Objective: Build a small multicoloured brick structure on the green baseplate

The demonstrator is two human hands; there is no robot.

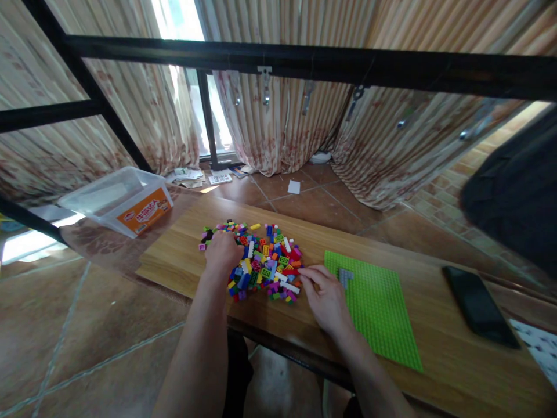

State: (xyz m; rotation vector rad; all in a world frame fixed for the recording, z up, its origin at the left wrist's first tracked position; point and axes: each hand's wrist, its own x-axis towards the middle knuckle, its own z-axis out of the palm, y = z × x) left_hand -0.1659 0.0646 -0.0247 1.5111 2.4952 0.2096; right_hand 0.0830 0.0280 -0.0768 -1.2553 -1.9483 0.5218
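The left hand (223,252) hides its own fingertips. A patterned white sheet (539,351) runs off the right edge.

Pleated beige curtains (282,136) with reddish patterning, daylight glaring through the window (180,17), black bars (304,61) crossing in front, brown tiled floor (122,325), sunlit patch (30,245) at left, wood-grain desk (174,249), brick-patterned tiling (452,171) at right.

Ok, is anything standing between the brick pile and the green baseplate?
Yes, the right hand: it is between the brick pile and the green baseplate, fingertips at the pile's right edge. Nothing else visible stands between them; the grey piece is on the baseplate itself, near its left edge.
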